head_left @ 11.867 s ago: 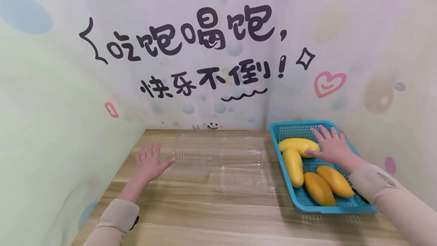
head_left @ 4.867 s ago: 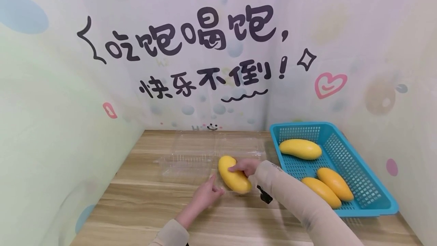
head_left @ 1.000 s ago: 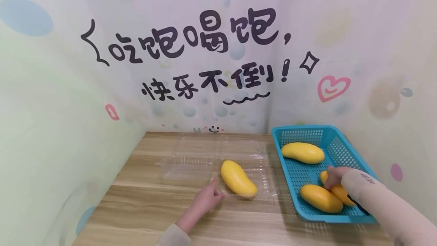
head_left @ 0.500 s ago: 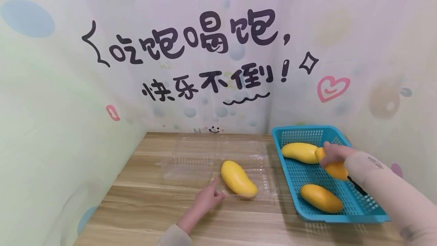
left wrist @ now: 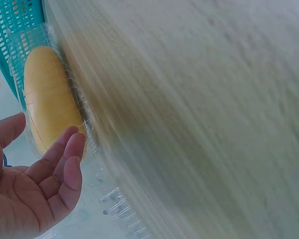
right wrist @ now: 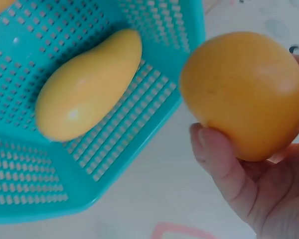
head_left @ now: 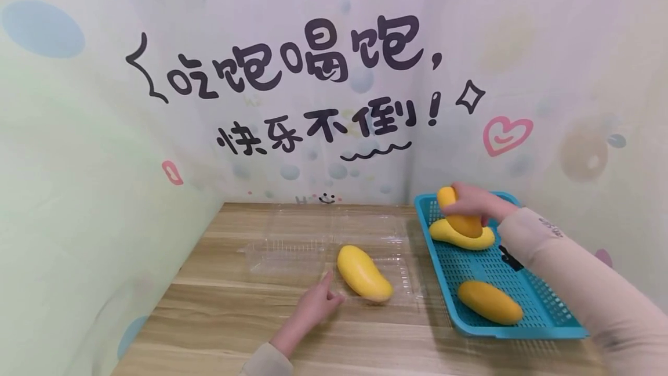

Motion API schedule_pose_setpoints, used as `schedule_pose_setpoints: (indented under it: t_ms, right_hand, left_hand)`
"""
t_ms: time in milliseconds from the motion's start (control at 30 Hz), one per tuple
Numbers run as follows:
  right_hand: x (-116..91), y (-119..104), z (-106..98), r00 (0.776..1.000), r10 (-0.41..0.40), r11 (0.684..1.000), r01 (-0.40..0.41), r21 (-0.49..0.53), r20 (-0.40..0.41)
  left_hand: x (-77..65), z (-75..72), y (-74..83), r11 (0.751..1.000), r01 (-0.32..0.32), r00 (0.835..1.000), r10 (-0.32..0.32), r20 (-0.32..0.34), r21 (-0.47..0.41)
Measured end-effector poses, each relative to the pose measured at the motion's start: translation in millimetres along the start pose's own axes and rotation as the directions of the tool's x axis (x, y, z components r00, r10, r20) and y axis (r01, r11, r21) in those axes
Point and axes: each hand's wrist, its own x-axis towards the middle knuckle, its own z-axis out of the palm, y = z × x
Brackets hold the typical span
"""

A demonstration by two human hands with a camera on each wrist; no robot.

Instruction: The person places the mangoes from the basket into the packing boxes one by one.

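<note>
My right hand [head_left: 472, 199] grips an orange-yellow mango [head_left: 464, 224] above the back of the blue basket [head_left: 449, 306]. In the right wrist view, thumb and fingers wrap that mango [right wrist: 246, 94], clear of the basket. Beneath it in the head view lies a yellow mango [head_left: 475, 243]; another orange one [head_left: 490, 302] is near the front. One more yellow mango [head_left: 364, 273] lies in the right-hand clear plastic container [head_left: 407, 277]. Beside this container's front left corner is my left hand [head_left: 313, 309]. Its fingers [left wrist: 74, 149] are loosely bent, thumb apart; whether they touch the plastic is hard to tell.
A second clear container [head_left: 287, 260] stands to the left, its lid folded back towards the wall. The wooden table [head_left: 219, 318] ends at a printed wall sheet [head_left: 313, 173] behind. The basket takes up the right side.
My right hand has taken an orange mango from the basket's front right and carried it up and left, over the yellow one. Earlier, a yellow mango went into the right container. My left hand stays put.
</note>
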Motion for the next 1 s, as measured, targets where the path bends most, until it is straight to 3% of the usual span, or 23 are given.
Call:
schedule_pose_setpoints:
  t_ms: [500,1000]
  right_hand:
    - [32.8,-56.2,62.1,1.000,-0.009,1.000,0.009,-0.009,0.017]
    - [53.6,-71.3,127.4,0.998,-0.031,0.996,0.026,0.083,0.057]
  left_hand:
    - [0.4,1.0,-3.0,1.000,0.014,1.000,-0.014,-0.002,0.000]
    - [-1.3,1.3,-0.2,0.999,0.031,1.000,-0.031,-0.002,-0.011]
